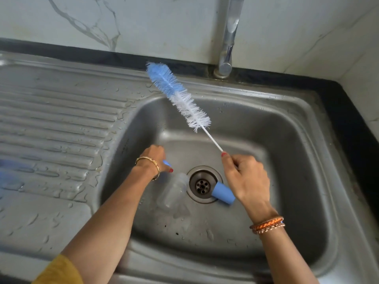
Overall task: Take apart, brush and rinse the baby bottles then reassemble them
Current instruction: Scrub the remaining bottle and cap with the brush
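Observation:
My right hand (247, 178) grips the white twisted handle of a bottle brush (178, 96), whose blue and white bristles point up and to the left above the basin. My left hand (153, 158) is curled round a small blue bottle part (167, 163), of which only an edge shows. A clear bottle body (172, 191) lies on its side on the basin floor, left of the drain (202, 184). A blue cap (222, 193) lies on the drain's right rim, partly hidden by my right hand.
The steel sink (287, 128) has a wet ribbed drainboard (53, 128) on its left. A chrome tap (227, 48) stands behind the basin against a marble-pattern wall. A black counter edge (352, 119) runs along the back and right. A blurred blue shape (10, 167) sits at the far left.

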A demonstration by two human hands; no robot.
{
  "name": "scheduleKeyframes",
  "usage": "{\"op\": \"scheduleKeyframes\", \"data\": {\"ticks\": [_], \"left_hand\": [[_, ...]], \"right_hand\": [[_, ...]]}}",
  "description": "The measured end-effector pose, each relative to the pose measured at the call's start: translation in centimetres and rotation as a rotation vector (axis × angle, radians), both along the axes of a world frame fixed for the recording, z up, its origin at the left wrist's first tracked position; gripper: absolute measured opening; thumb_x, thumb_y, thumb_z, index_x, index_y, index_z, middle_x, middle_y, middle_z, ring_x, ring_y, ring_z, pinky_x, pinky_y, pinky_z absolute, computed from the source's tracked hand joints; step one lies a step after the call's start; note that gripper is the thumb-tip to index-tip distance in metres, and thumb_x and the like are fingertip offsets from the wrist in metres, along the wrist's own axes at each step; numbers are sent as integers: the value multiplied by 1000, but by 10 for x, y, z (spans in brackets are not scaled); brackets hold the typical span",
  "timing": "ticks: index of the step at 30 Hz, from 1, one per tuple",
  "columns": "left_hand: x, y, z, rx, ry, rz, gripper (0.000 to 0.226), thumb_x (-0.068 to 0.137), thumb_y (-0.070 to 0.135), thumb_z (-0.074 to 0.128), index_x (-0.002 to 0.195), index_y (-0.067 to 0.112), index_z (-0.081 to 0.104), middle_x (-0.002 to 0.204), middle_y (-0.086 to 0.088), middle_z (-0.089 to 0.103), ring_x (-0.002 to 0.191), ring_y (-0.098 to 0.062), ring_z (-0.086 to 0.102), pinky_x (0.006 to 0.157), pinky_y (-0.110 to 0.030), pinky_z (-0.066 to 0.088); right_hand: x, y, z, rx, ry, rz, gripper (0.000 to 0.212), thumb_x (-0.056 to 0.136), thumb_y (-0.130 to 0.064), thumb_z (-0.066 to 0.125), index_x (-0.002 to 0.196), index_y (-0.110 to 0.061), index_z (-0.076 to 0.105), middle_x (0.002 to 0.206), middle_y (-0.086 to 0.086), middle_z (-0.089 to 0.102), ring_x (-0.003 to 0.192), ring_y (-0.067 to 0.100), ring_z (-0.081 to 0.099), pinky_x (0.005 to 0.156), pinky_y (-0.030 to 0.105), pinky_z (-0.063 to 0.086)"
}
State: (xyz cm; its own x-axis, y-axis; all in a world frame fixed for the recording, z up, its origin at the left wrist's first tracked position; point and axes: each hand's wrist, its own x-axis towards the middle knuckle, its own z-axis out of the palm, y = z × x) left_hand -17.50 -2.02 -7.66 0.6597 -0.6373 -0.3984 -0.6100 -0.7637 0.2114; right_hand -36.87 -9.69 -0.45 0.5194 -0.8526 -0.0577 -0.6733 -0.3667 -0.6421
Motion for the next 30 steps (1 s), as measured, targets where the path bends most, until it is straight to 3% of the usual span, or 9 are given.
{"op": "scheduleKeyframes", "data": {"ticks": [6,11,17,20,23,26,30], "left_hand": [[0,2,-16,137,28,-58,41,72,31,78,100,3,68,116,-11,64,101,-28,62,82,-29,47],[-1,4,-20,286,-40,-107,62,69,36,80,119,7,57,125,-12,53,111,-27,57,92,-30,46],[-3,-3,-6,258,-203,-140,45,79,11,71,121,10,57,129,-9,46,116,-28,54,93,-36,48],[-9,-12,3,182,-272,-170,39,84,9,65,122,9,57,128,-7,43,121,-25,47,93,-38,47],[-28,-22,16,68,-249,-309,33,84,15,66,117,11,59,128,-4,46,121,-24,46,92,-36,45],[-59,-30,16,43,-126,-584,22,83,24,67,104,18,64,120,-2,52,114,-22,51,83,-30,44],[-82,-32,-2,279,27,-877,22,78,25,71,99,20,67,115,-4,56,113,-22,48,73,-28,40]], "right_hand": [[-3,-1,1,15,35,7,52,95,-40,43,51,-12,34,55,2,42,67,33,42,60,30,29],[-4,-5,0,30,43,-16,53,94,-41,43,51,-12,33,56,2,40,68,32,42,61,31,30],[-7,-11,-1,29,70,-20,51,94,-41,43,53,-11,39,64,7,49,72,34,47,62,31,32],[-10,-12,-2,20,56,-29,49,93,-41,44,54,-10,44,64,8,52,72,35,51,62,31,34],[-11,-14,-3,21,47,-42,47,92,-41,43,62,-6,56,69,10,61,74,35,56,62,31,37],[-11,-15,-3,20,44,-54,47,92,-42,43,68,-6,61,76,10,66,77,35,58,66,33,42],[-11,-15,-3,12,40,-53,46,92,-42,43,70,-8,63,82,10,68,81,35,59,69,33,43]]}}
